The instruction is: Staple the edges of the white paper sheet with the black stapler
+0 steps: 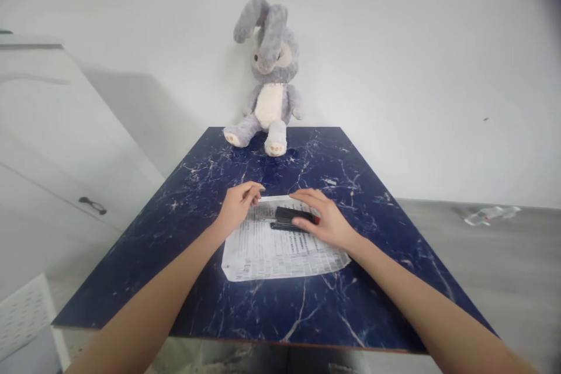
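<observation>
A printed paper sheet (276, 254) lies flat in the middle of a dark blue marbled table (197, 304). My left hand (236, 205) pinches the sheet's far left corner with its fingertips. My right hand (322, 216) rests on a black stapler (289, 217) that sits on the sheet's far edge, fingers wrapped over its right end. The stapler lies on its side pointing left, toward my left hand.
A grey and white plush rabbit (269, 79) sits at the table's far edge against the white wall. A white cabinet with a dark handle (92, 204) stands to the left. A clear plastic item (491, 214) lies on the grey floor at right.
</observation>
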`<state>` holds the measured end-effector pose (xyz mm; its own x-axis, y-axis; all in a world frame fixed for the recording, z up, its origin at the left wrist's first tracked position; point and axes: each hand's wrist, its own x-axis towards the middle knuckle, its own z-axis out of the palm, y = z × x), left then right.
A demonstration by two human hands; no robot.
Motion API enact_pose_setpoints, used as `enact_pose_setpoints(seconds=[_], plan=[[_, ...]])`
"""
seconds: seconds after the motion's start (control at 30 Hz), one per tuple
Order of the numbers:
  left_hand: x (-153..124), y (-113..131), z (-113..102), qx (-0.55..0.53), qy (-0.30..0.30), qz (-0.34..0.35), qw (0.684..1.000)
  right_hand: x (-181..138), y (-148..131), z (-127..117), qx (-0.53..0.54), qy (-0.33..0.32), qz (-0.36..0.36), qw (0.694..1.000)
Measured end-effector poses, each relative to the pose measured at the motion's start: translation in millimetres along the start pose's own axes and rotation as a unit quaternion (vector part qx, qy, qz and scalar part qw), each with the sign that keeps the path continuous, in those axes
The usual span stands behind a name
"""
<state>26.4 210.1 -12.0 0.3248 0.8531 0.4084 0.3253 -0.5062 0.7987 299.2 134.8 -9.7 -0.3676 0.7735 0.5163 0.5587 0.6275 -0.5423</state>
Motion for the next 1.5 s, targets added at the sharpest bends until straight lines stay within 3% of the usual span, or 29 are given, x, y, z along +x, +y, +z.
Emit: enact_pose_setpoints(seconds=[0.1,0.2,0.5,0.77,1.03,1.3,1.5], plan=[[-4,10,-2,0.069,-0.043,0.067,0.994,-4,1,14,-0.002,-0.073,0.004,0.997],[-6,13,2,0.076,-0.089,0.104,0.988,-6,8,21,0.009,-0.076,0.032,0.997],[-9,-4,13,-0.057,-0.081,-0.019,0.995,-8,8,24,0.019,-0.06,0.046,0.997],[-6,2,16,-0.108,-0.012,-0.044,0.993,-6,11,21,0.037,-0.019,0.099,0.994],[1,-9,14,-0.203,0.026,-0.092,0.975,-8,11,18,0.027,-0.008,0.11,0.994],[-1,-9,10,-0.222,-0.075,-0.153,0.96,-6,10,19,0.031,-0.014,0.118,0.992],[0,-7,8,-0.208,-0.1,-0.122,0.965,-7,9,17,0.029,-0.015,0.122,0.992]])
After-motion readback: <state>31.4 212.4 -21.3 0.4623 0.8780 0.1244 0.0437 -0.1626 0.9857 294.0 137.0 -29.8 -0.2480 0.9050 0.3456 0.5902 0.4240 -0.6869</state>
